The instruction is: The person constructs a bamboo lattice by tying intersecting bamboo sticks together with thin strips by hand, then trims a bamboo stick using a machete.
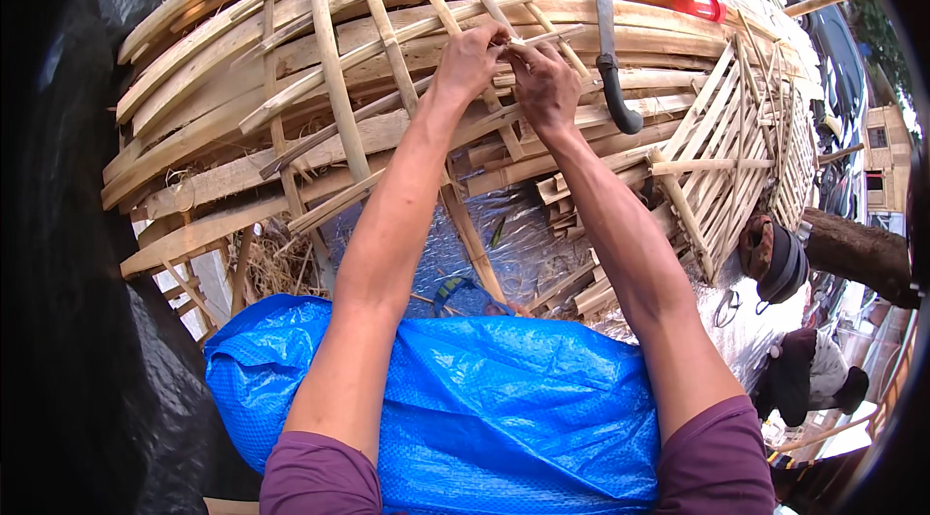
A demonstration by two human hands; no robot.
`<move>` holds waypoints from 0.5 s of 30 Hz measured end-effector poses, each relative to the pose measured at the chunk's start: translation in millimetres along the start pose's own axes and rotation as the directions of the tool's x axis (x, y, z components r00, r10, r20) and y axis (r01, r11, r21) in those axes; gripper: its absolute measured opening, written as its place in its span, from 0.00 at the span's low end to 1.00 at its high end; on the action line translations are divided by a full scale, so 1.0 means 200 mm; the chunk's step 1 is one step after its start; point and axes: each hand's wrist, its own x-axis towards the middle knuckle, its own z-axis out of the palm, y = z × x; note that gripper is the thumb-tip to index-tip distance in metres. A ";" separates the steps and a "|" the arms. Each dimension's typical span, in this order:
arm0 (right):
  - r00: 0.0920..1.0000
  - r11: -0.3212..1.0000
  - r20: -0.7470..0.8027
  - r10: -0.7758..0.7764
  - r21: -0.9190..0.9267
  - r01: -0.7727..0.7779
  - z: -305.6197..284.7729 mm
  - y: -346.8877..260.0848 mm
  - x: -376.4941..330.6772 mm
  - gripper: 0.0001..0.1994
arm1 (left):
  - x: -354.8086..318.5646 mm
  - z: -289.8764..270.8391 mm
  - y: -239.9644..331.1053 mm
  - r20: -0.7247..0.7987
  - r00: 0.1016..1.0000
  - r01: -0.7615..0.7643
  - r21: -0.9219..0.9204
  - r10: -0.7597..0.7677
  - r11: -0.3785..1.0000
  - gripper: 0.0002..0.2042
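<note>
Outdoor daylight, black tarp (68, 224) left

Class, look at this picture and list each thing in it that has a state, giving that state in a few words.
Left hand: pinching a thin bamboo strip, fingers closed.
Right hand: pinching the same strip beside the left hand.
Thin bamboo strip: held between both hands, over the slats.
Bamboo lattice: partly woven, gaps open.
Knife: lying flat on the slats, unheld.
Blue tarp: crumpled under the forearms.

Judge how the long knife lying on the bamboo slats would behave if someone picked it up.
The knife would probably stay stiff, as its blade looks like straight metal. It may feel blade-heavy, the blade being much longer than the curved black handle. On the bowed slats it could slide if nudged.
</note>
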 end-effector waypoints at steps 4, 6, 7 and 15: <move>0.997 0.997 -0.020 0.068 0.034 -0.067 0.03 0.01 0.02 0.08 | 0.00 0.02 -0.01 0.008 1.000 0.004 0.012 -0.004 1.000 0.10; 0.991 0.986 -0.046 0.125 0.113 -0.119 0.04 -0.01 0.03 0.08 | 0.01 0.03 -0.02 -0.008 1.000 -0.012 0.010 0.012 1.000 0.10; 0.991 0.986 -0.046 0.126 0.114 -0.120 0.03 -0.02 0.03 0.08 | 0.00 0.03 -0.03 -0.007 1.000 -0.012 0.011 0.012 1.000 0.10; 0.991 0.993 -0.067 -0.119 -0.030 0.117 0.05 0.06 -0.02 0.10 | 0.00 0.02 -0.03 0.023 1.000 0.012 -0.025 -0.011 1.000 0.10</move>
